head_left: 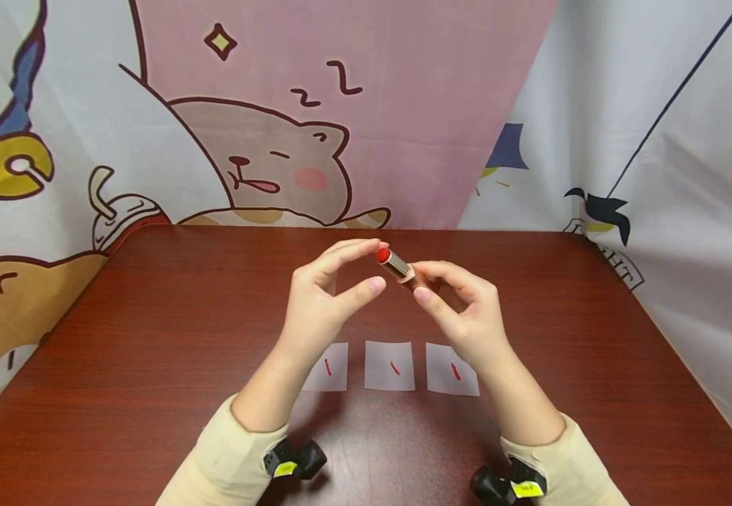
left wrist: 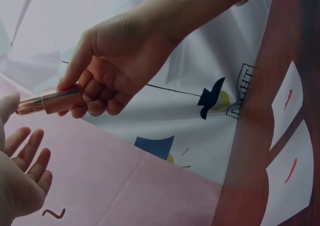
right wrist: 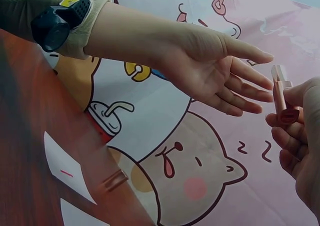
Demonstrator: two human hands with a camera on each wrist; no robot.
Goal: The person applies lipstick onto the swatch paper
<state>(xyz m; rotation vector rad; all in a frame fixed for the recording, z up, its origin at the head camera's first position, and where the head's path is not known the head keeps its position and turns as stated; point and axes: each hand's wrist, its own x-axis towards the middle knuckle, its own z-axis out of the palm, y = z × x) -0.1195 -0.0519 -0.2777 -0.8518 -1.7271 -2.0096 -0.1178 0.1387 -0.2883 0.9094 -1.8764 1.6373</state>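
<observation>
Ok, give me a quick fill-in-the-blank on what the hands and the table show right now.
1. The lipstick is held by the ____ hand.
2. The exposed tip of the lipstick is ____ in colour.
3. On the table lie ____ paper slips, each bearing a red stroke.
4. The left hand is ____, with nothing gripped in it.

Missing words: right; red; three; open
</observation>
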